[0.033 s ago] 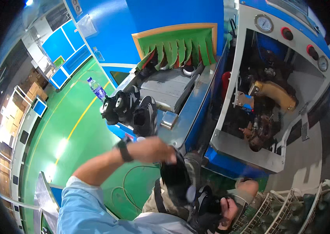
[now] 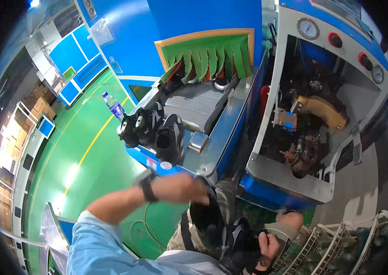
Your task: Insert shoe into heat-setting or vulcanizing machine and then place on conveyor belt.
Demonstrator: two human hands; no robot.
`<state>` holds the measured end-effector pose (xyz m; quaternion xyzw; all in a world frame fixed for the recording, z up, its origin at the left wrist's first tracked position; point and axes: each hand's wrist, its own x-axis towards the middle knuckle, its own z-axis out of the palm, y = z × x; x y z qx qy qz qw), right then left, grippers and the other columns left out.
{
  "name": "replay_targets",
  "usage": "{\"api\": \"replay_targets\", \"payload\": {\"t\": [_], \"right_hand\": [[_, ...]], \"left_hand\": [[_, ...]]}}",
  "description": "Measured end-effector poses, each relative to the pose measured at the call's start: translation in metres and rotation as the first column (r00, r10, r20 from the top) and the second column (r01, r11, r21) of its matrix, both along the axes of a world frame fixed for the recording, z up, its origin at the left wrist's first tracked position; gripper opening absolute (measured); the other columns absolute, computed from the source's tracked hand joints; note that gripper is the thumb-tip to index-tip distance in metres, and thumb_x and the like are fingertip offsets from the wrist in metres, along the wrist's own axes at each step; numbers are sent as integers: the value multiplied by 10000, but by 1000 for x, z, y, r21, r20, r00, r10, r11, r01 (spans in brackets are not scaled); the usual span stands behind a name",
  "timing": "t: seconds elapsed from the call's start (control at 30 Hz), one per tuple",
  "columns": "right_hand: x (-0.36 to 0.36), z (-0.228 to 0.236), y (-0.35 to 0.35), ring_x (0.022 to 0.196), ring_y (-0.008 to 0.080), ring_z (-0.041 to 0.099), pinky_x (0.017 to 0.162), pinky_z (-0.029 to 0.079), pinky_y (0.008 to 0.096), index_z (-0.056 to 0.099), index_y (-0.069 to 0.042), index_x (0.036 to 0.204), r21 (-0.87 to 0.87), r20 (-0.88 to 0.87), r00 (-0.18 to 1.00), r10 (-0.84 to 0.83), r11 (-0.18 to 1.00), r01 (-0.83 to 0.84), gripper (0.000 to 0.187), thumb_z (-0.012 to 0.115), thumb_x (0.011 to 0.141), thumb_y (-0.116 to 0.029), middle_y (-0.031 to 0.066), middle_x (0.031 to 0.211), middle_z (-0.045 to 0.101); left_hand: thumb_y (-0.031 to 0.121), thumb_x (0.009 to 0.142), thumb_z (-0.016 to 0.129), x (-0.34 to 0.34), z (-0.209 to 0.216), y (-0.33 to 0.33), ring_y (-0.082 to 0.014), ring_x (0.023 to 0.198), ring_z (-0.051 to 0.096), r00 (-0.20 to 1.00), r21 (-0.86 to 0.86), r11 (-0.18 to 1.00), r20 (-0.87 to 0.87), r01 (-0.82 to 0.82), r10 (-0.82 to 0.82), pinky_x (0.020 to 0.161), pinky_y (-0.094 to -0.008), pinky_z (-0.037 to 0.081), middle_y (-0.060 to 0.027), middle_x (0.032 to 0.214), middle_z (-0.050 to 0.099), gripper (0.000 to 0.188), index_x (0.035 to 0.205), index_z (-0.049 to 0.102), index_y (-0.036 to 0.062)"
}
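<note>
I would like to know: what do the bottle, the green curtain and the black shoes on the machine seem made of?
Bottle: probably clear plastic, glossy, as its wall looks see-through.
Green curtain: matte, flexible sheet, perhaps cloth or leather, since its cut strips bend.
Black shoes: seemingly fabric or synthetic uppers, mostly dull with white patches; exact material is unclear.

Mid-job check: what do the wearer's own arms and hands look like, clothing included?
Both the left hand and right hand look ungloved. A loose light-blue sleeve ends near the left elbow, and a dark watch-like band circles that wrist. A dark strip shows at the right wrist; no right sleeve is visible.
</note>
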<state>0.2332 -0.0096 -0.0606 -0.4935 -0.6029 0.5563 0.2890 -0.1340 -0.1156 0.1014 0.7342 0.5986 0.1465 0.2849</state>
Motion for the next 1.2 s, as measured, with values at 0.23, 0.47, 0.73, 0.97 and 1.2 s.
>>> {"api": "replay_targets", "payload": {"t": [0.23, 0.47, 0.73, 0.97, 1.2], "right_hand": [[-48, 63, -34, 646, 143, 542, 619, 445, 324, 640, 41, 832, 2, 41, 988, 151, 988, -152, 269, 664, 919, -213, 87, 668, 576], [-76, 41, -52, 705, 366, 608, 660, 462, 450, 631, 43, 850, 58, 170, 970, 171, 981, -184, 313, 634, 936, -259, 212, 763, 626], [-106, 43, -58, 804, 379, 570, 764, 453, 453, 585, -2, 784, 368, 190, 964, 189, 896, -248, 226, 626, 925, -173, 176, 820, 587], [-128, 43, -69, 817, 366, 574, 769, 463, 447, 588, 6, 800, 586, 31, 932, 362, 748, -310, 158, 691, 847, -103, 164, 851, 605], [-92, 38, -48, 693, 246, 618, 662, 503, 363, 709, 43, 930, 456, -34, 914, 404, 820, -345, 334, 631, 977, -278, 138, 778, 699]], "left_hand": [[218, 941, 620, 140, -64, -49, -340, 1030, 596, 872, 179, 855, 44, -486, 487, 900, -444, 487, -121, 1078, 607, 240, 1123, 657, 67], [279, 975, 568, 164, -89, -83, -408, 1129, 528, 759, 167, 748, 271, -642, 592, 1054, -458, 391, -267, 1194, 474, 298, 1162, 649, 61], [450, 902, 598, 103, -57, -82, -407, 1059, 602, 952, -192, 962, 202, -193, 231, 928, -470, 474, -261, 1135, 614, 589, 1333, 560, 50], [608, 813, 623, 110, -43, -81, -368, 849, 666, 955, -491, 834, 11, -252, 295, 772, -461, 517, -208, 853, 695, 539, 914, 729, 90], [401, 757, 709, 130, -62, -116, -329, 844, 677, 776, -442, 794, 283, -416, 564, 750, -443, 510, -185, 851, 702, 422, 954, 721, 28]]}}
